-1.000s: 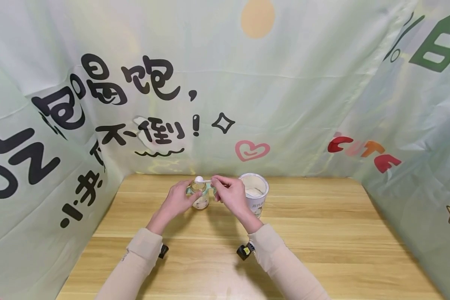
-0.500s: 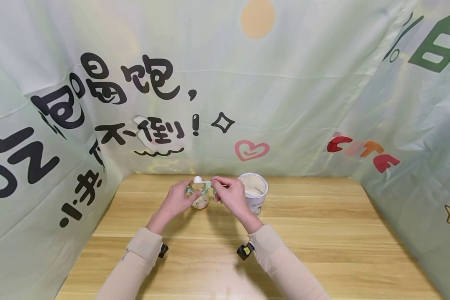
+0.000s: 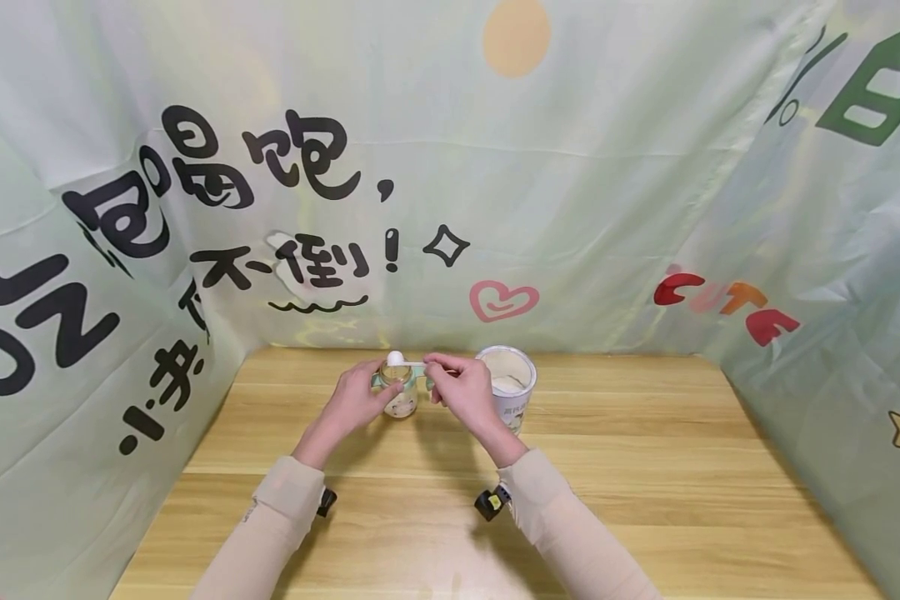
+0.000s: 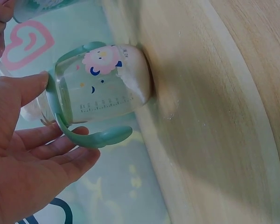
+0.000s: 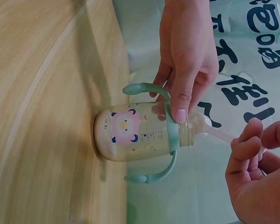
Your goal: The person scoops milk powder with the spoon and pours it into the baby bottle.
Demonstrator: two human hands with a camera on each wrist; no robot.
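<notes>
A clear baby bottle [image 3: 401, 407] with a green two-handled collar stands upright on the table. Pale powder [image 4: 139, 77] lies at its bottom in the left wrist view. My left hand [image 3: 354, 402] holds the bottle around the collar, thumb on the near side and fingers behind. Between the thumb and curled fingers of my right hand [image 3: 461, 390] is the handle of a white milk powder scoop [image 5: 219, 134]. The scoop's bowl is at the bottle's open mouth, its rounded side up in the head view. Whether powder is left in the bowl cannot be made out.
An uncovered milk powder tin [image 3: 516, 408], with pale powder inside, stands just right of my right hand. The wooden table [image 3: 645, 467] ends at a printed cloth [image 3: 600, 250] hanging at the back and both sides. Specks of powder lie near the bottle's base.
The scoop's bowl has shifted very slightly left and turned a little over the bottle's mouth. Both hands, the bottle and the tin stay in nearly the same places.
</notes>
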